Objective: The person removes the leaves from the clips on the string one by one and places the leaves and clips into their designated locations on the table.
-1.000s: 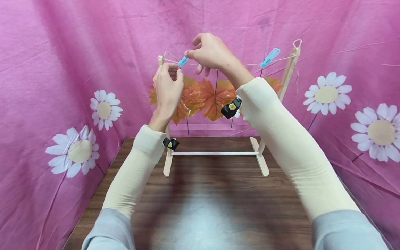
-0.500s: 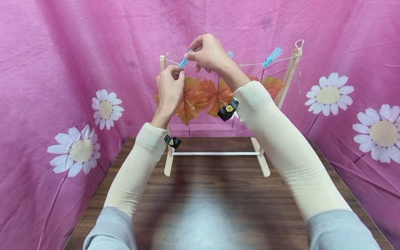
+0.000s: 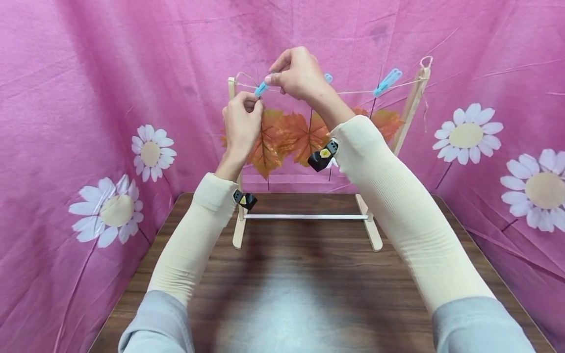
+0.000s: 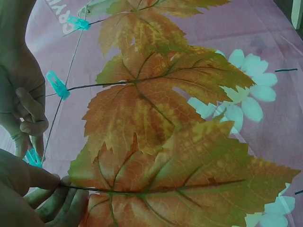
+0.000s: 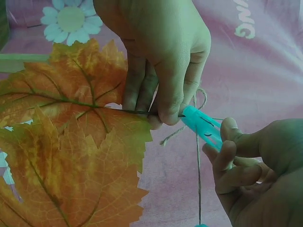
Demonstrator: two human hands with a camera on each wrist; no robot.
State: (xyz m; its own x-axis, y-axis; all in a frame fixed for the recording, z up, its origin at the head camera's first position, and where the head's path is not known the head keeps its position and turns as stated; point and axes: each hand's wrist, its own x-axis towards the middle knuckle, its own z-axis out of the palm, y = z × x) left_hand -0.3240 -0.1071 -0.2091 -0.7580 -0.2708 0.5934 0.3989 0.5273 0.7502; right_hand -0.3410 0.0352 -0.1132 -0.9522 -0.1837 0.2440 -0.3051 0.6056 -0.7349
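Observation:
The left hand (image 3: 241, 125) pinches the dark stem of an orange maple leaf (image 4: 156, 182) between thumb and fingers, just below the string. Up at the string's left part, the right hand (image 3: 302, 76) grips the upper end of a blue clothespin (image 3: 261, 88). In the right wrist view the clothespin (image 5: 201, 124) lies across the string (image 5: 199, 179), its lower end at the stem beside the left hand's fingertips (image 5: 168, 116). Two more blue clothespins (image 4: 57, 85) (image 4: 78, 23) sit on the string in the left wrist view, each at a leaf's stem.
A wooden frame with two posts (image 3: 411, 110) and a white crossbar (image 3: 304, 216) stands at the back of the brown table (image 3: 282, 294). The string runs between the post tops. Pink cloth (image 3: 198, 39) with printed white daisies hangs behind and at both sides.
Both hands have shifted slightly right in the head view, along with the stand as the view moved. From a second ago, the left hand sits a little lower; the right hand remains at the clothespin.

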